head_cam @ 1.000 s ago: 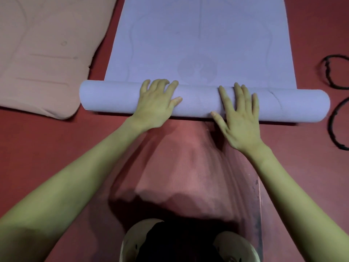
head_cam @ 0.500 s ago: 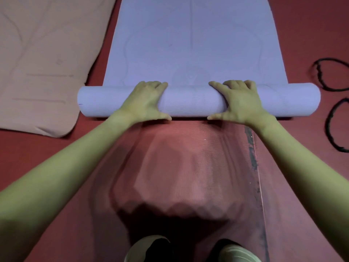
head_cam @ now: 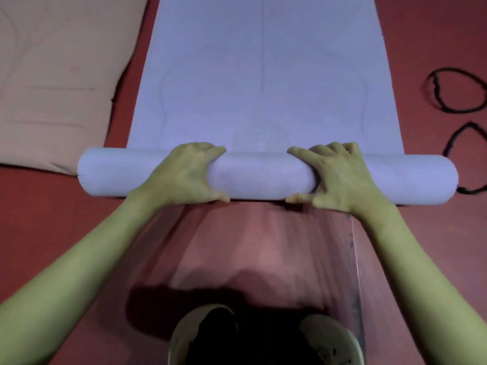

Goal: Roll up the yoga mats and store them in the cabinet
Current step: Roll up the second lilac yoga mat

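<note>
A pale lilac yoga mat (head_cam: 263, 75) lies lengthwise on the red floor, its near end wound into a thick roll (head_cam: 261, 177) that spans the width of the view. My left hand (head_cam: 184, 175) grips the roll left of centre, fingers curled over its far side and thumb along its near edge. My right hand (head_cam: 340, 177) grips it right of centre in the same way. A beige yoga mat (head_cam: 58, 75) lies flat at the left.
Two black loops of cord (head_cam: 463, 101) lie on the floor at the right, one end touching the roll's right tip. My shoes (head_cam: 205, 335) stand at the bottom, on the red floor (head_cam: 52, 219) behind the roll.
My hands went from lying flat on top of the roll to curling round it. The roll has turned forward over the flat part of the mat and grown thicker.
</note>
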Tool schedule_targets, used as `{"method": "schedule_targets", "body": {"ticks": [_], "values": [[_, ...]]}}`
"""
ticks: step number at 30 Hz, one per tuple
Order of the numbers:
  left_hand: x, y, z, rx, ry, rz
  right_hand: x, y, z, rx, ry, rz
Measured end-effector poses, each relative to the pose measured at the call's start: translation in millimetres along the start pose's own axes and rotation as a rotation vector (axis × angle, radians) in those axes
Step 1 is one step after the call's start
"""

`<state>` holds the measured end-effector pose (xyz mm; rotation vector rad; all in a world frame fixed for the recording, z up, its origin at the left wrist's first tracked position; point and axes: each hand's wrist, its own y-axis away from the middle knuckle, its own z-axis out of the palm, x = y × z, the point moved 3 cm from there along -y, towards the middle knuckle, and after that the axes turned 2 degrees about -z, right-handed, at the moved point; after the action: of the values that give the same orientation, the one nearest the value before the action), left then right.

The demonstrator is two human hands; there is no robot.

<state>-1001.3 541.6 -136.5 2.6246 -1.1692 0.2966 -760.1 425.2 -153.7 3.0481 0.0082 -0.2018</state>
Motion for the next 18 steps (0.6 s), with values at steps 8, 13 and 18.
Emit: {"method": "schedule_targets", "body": {"ticks": [8,13,18], "values": [[5,41,28,0.139,0.031,0.069,-10,18,6,-0.151,-0.075,0.022],[10,51,46,0.187,-0.144,0.041,-4,-2,1,-0.281,-0.118,0.037],[3,29,42,0.246,-0.191,0.040,-8,11,5,-0.112,-0.164,0.048]]}}
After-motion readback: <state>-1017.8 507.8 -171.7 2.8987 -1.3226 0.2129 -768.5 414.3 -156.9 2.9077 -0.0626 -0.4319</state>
